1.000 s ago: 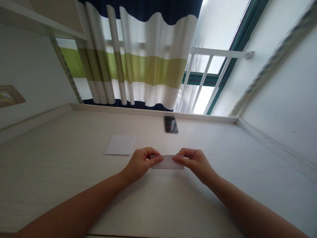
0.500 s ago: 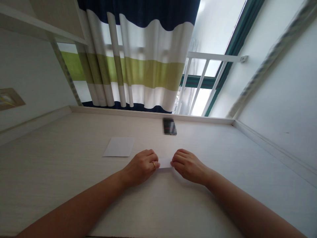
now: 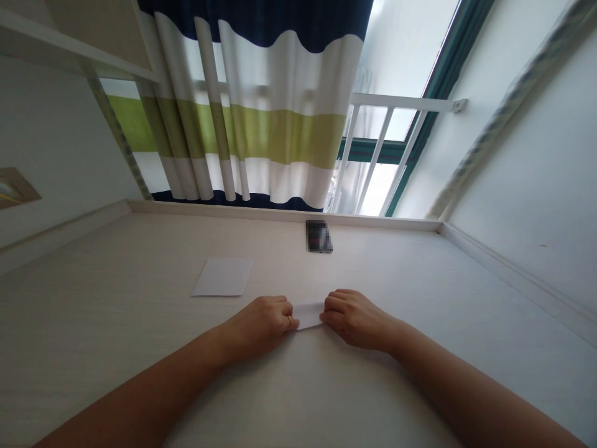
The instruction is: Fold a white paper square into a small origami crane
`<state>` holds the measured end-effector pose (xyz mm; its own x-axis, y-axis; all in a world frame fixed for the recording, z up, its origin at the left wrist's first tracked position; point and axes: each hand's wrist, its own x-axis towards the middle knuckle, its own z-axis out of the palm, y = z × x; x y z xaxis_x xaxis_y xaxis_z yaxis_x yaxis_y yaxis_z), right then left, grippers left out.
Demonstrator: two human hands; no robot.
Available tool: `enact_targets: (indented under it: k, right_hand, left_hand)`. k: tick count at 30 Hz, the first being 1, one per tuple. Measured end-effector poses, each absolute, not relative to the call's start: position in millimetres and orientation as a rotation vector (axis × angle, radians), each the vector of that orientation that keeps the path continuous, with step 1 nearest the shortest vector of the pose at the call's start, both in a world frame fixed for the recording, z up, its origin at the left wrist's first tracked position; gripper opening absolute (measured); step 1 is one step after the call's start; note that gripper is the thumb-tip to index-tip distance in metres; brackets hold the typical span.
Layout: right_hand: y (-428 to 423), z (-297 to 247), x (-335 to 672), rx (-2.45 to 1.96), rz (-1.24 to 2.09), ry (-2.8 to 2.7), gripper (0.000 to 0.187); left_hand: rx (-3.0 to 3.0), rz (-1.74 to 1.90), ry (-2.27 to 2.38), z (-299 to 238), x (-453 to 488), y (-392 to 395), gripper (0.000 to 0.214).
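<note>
Sweeping first over the pale tabletop [image 3: 289, 398], with room to move at front and right, bounded at the back by a raised rim [image 3: 224, 211]. Over to the left hand [image 3: 268, 323] and right hand [image 3: 357, 318], held apart, just turned knuckles-up! Past a flat white sheet [image 3: 222, 277] beyond the left. Now down to the small paper strip [image 3: 308, 315]: pinched at both ends between those hands, freshly tilted, likely gripped more firmly for working. Finally, near the rim, to a dark blurred object [image 3: 319, 236].
</note>
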<state>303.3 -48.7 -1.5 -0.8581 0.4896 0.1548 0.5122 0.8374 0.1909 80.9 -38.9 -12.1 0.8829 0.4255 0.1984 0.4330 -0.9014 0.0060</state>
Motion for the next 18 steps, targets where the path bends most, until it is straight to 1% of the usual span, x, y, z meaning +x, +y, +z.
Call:
enact_targets:
  k: [6, 9, 15, 18]
  right_hand:
    - [-53.1, 4.7, 301.2, -0.889, -0.279, -2.996, 0.016]
    - [-55.6, 7.6, 300.4, -0.930, -0.240, -3.037, 0.017]
    - [-64.2, 12.6, 296.1, -0.997, -0.236, -3.084, 0.027]
    - [-68.9, 13.8, 293.3, -1.055, -0.255, -3.061, 0.034]
  left_hand:
    - [-3.005, -0.296, -0.658, -9.3, 79.9, -41.2, 0.020]
    - [-2.973, -0.235, -0.679, -9.2, 80.6, -44.0, 0.021]
    - [-2.955, -0.125, -0.790, -0.5, 82.7, -54.7, 0.025]
    - [-2.992, -0.108, -0.833, 6.3, 82.4, -60.0, 0.018]
